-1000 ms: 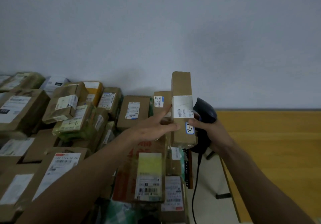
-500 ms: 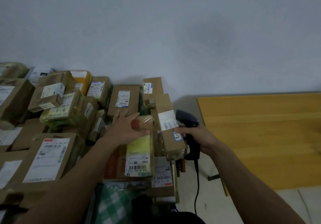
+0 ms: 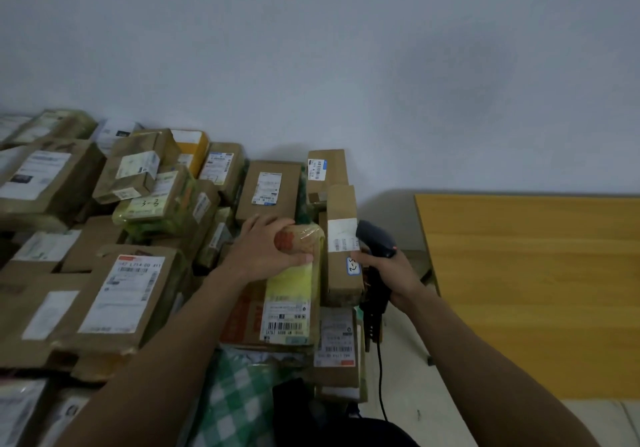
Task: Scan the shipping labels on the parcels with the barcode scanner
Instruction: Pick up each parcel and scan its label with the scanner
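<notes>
Cardboard parcels with white shipping labels lie piled against the wall. My left hand (image 3: 266,250) grips the far end of a taped brown parcel (image 3: 287,302) bearing a yellow label and a barcode near its front edge. Just right of it lies a narrow brown box (image 3: 341,275) with a white label and a small blue-rimmed sticker. My right hand (image 3: 388,271) holds the black barcode scanner (image 3: 375,242) by its handle, right beside that box, with the thumb touching the sticker. The scanner head sits close to the narrow box's white label.
More parcels (image 3: 131,290) fill the left side up to the wall. A yellow wooden table (image 3: 526,290) stands at the right. The scanner cable (image 3: 381,380) hangs down over pale floor. A green checked bag (image 3: 235,398) lies below the pile.
The narrow box went from upright in the air down onto the pile. My left hand left it and took hold of the yellow-labelled parcel. My right hand came down with the scanner.
</notes>
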Demonstrator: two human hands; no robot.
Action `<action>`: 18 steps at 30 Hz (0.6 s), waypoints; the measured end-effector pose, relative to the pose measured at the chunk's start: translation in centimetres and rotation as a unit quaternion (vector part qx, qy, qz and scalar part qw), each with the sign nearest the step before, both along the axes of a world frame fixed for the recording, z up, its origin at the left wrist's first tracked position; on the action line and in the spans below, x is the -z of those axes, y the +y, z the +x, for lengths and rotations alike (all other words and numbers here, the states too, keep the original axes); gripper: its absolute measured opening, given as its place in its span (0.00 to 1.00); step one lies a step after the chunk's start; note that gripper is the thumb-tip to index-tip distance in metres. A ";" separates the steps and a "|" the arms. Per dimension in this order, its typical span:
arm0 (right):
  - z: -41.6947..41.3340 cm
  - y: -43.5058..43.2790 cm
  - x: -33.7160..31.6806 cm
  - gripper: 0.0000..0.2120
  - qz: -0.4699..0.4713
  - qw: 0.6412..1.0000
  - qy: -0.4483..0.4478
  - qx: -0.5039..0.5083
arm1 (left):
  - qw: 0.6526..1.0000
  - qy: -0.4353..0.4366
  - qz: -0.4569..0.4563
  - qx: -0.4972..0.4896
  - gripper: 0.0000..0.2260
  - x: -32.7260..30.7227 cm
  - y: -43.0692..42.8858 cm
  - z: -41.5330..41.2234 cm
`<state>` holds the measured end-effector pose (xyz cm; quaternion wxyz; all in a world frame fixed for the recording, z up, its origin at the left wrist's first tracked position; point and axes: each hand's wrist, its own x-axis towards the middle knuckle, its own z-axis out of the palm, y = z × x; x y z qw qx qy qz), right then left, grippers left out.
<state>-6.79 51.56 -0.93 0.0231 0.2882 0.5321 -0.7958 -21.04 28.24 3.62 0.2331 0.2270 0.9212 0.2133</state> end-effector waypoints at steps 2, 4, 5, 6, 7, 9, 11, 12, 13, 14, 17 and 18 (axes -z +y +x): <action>-0.3 -0.1 0.6 0.25 0.004 1.000 -0.011 0.003 | 1.000 -0.004 -0.002 -0.004 0.41 -0.2 0.1 0.2; -0.5 -0.1 1.3 0.24 0.004 1.000 -0.018 0.008 | 1.000 -0.002 -0.008 -0.002 0.41 -0.3 0.2 0.3; -0.7 -0.1 1.7 0.24 0.007 1.000 -0.023 0.010 | 1.000 -0.002 -0.010 -0.001 0.41 -0.3 0.2 0.3; -0.8 -0.2 2.0 0.23 0.013 0.999 -0.030 0.013 | 1.000 -0.002 -0.009 -0.001 0.41 -0.4 0.2 0.4; -0.9 -0.2 2.2 0.22 0.020 0.999 -0.041 0.023 | 1.000 -0.002 -0.008 0.000 0.41 -0.4 0.3 0.4; -1.3 -0.4 2.4 0.19 0.036 0.996 -0.066 0.040 | 1.000 0.008 -0.006 0.003 0.41 -0.4 0.2 0.6; -1.7 -0.4 2.1 0.16 0.064 0.994 -0.081 0.030 | 1.000 0.021 -0.010 0.009 0.41 -0.6 0.2 0.6; -1.9 -0.4 1.9 0.15 0.087 0.992 -0.085 0.020 | 1.000 0.022 -0.011 0.011 0.42 -0.7 0.2 0.5; -2.1 -0.2 1.9 0.15 0.108 0.990 -0.091 0.012 | 1.000 0.021 -0.012 0.013 0.43 -0.7 0.3 0.3; -2.3 -0.1 1.9 0.16 0.131 0.987 -0.098 0.001 | 1.000 0.019 -0.014 0.016 0.43 -0.7 0.3 0.0; -2.5 0.4 1.8 0.16 0.222 0.970 -0.100 -0.017 | 1.000 0.013 -0.011 0.004 0.44 -0.6 0.3 -0.9; -2.6 0.7 1.6 0.15 0.261 0.960 -0.094 -0.026 | 1.000 0.005 0.007 -0.012 0.43 -0.6 0.4 -1.3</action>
